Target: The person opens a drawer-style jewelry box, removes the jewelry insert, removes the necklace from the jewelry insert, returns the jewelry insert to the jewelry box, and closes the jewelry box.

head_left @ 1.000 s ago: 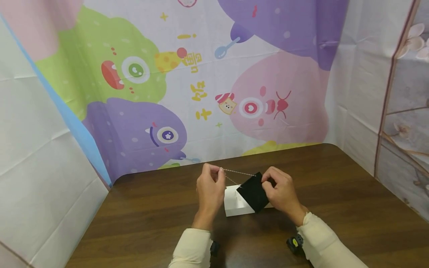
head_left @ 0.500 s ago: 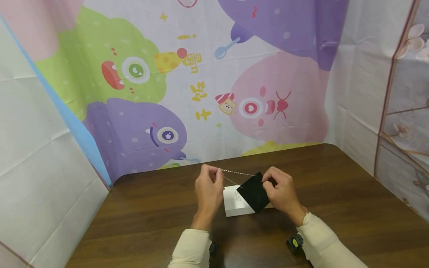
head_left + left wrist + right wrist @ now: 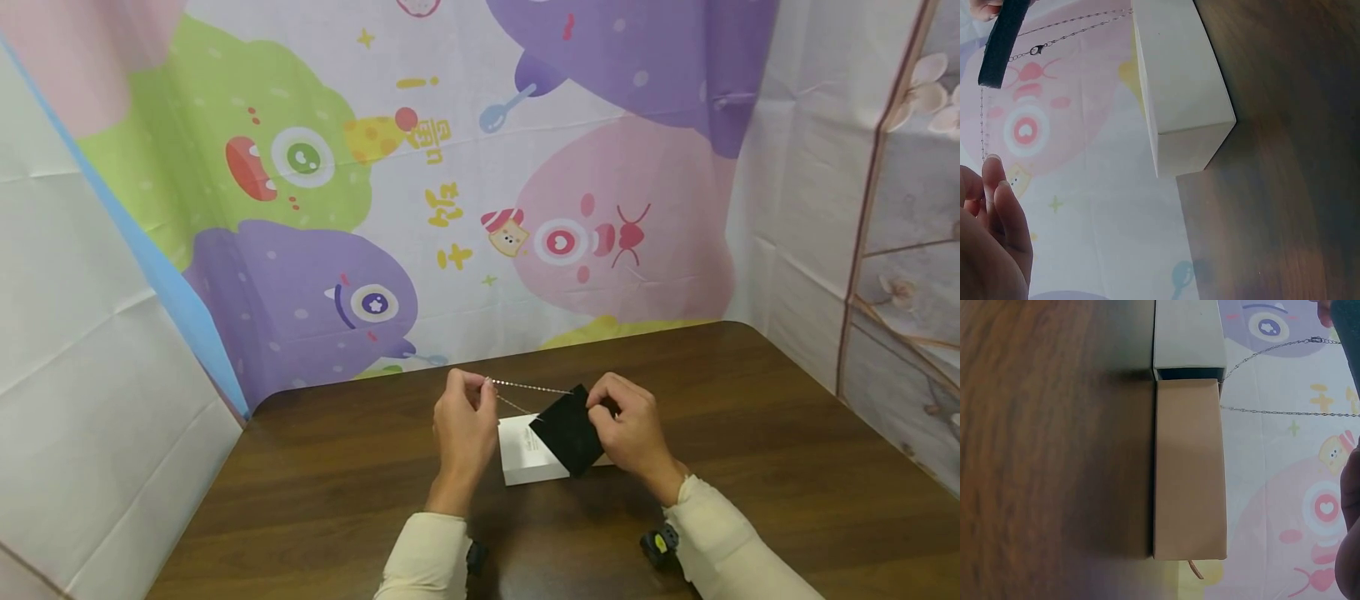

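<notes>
The left hand [image 3: 465, 425] is held up over the dark wooden table [image 3: 337, 500], fingertips brought together, and a fine silvery chain [image 3: 532, 387] is pinched between thumb and forefinger. By the right hand [image 3: 630, 421], angled inward, the right-hand edge of a black pad [image 3: 568, 437] is gripped between thumb and curled fingers. Both wrists are covered by cream sleeves [image 3: 738, 542].

The pad is suspended between the hands, turned like a diamond; from its left corners two strands of chain are drawn toward the left hand. In the left wrist view a small clasp [image 3: 1036, 50] is seen on the chain between pad and box (whether the chain enters the box or passes behind it cannot be told).

Beneath the pad, the white box [image 3: 525, 450] is set on the table, faintly printed on top. In line with it a tan section [image 3: 1191, 469] is seen, tipped with a ribbon tab [image 3: 1195, 570].

Beyond the table's far edge, a backdrop [image 3: 465, 308] patterned with one-eyed cartoon monsters is hung, flanked by a creased pale left panel [image 3: 75, 292] and a flower-printed right panel [image 3: 911, 208].
</notes>
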Demonstrator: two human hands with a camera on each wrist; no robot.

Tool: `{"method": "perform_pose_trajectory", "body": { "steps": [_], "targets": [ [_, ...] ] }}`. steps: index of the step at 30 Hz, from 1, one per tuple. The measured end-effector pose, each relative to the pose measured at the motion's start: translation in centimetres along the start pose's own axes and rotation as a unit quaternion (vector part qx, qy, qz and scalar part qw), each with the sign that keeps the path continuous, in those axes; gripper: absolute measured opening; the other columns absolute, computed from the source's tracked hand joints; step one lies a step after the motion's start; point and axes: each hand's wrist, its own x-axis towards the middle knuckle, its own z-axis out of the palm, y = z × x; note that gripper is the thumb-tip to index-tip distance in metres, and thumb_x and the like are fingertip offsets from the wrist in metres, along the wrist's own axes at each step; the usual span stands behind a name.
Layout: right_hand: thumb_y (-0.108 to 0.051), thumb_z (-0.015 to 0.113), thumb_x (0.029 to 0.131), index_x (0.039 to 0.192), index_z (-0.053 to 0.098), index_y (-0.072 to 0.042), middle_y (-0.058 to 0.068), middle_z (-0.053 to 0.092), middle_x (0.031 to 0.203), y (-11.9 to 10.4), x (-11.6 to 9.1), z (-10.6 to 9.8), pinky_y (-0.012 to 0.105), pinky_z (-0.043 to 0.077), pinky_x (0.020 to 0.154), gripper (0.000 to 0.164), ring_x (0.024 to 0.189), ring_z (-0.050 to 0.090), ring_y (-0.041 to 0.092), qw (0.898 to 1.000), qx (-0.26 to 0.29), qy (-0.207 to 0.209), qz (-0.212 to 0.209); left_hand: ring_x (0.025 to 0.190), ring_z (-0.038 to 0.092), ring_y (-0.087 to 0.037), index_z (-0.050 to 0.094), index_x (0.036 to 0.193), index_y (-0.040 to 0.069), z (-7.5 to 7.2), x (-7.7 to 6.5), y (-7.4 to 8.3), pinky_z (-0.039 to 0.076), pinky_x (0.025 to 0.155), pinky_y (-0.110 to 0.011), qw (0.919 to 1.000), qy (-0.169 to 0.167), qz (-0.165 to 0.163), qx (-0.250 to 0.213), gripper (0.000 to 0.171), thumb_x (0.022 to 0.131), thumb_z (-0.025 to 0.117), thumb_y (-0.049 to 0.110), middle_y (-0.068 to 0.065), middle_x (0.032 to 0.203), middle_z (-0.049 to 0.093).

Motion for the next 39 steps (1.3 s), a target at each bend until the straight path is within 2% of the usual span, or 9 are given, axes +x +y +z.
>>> {"method": "perform_pose_trajectory", "body": {
  "steps": [4,11,18,22,33,39],
  "targets": [
    [0.019,0.053,0.069,0.068,0.057,-0.007,0.003,0.057,0.067,-1.5,0.6,-0.2,0.021,0.035,0.055,0.027,0.058,0.048,0.013,1.0,0.004,0.005,0.0,0.062,0.057,-0.012,0.062,0.091,0.013,0.0,0.1,0.0,0.043,0.056,-0.037,1.0,0.001,-0.002,-0.001,0.008,0.092,0.07,0.015,0.005,0.069,0.061],
    [0.012,0.055,0.072,0.07,0.06,-0.017,-0.008,0.057,0.071,0.7,-0.2,0.1,0.021,0.038,0.055,0.03,0.061,0.049,0.007,1.0,0.014,0.009,-0.001,0.063,0.058,-0.013,0.063,0.092,0.012,-0.2,0.3,0.0,0.044,0.058,-0.038,1.0,-0.001,-0.008,-0.003,0.007,0.092,0.07,0.014,0.005,0.072,0.065],
    [0.019,0.054,0.069,0.067,0.058,-0.006,0.003,0.057,0.067,-2.4,0.9,-0.3,0.021,0.039,0.056,0.026,0.06,0.05,0.012,1.0,0.027,0.006,0.014,0.063,0.059,-0.013,0.063,0.091,0.012,-0.3,0.4,0.0,0.044,0.059,-0.038,0.9999,0.001,-0.01,-0.01,0.008,0.093,0.07,0.015,0.005,0.073,0.066],
    [0.019,0.054,0.069,0.067,0.058,-0.005,0.006,0.058,0.067,-3.3,1.2,-0.6,0.021,0.04,0.058,0.024,0.06,0.051,0.014,0.999,0.022,-0.003,0.026,0.063,0.058,-0.012,0.063,0.091,0.012,-0.3,0.4,0.1,0.044,0.058,-0.038,0.9999,0.002,-0.009,-0.011,0.009,0.093,0.071,0.016,0.005,0.072,0.065],
    [0.019,0.056,0.068,0.067,0.058,-0.006,0.006,0.059,0.066,-3.4,1.3,-0.5,0.021,0.04,0.058,0.025,0.06,0.051,0.014,1.0,0.015,-0.006,0.011,0.061,0.058,-0.013,0.063,0.091,0.011,-0.4,0.6,0.2,0.043,0.057,-0.038,0.9997,0.011,-0.006,-0.023,0.008,0.094,0.069,0.016,0.001,0.071,0.064],
    [0.019,0.056,0.068,0.067,0.058,-0.006,0.005,0.059,0.067,-3.4,1.3,-0.6,0.023,0.041,0.057,0.024,0.06,0.051,0.014,1.0,0.012,-0.009,0.009,0.06,0.056,-0.012,0.063,0.091,0.013,-0.5,0.8,0.3,0.043,0.056,-0.039,0.9997,0.01,-0.016,-0.017,0.009,0.094,0.07,0.018,0.004,0.068,0.062]
  ]
}}
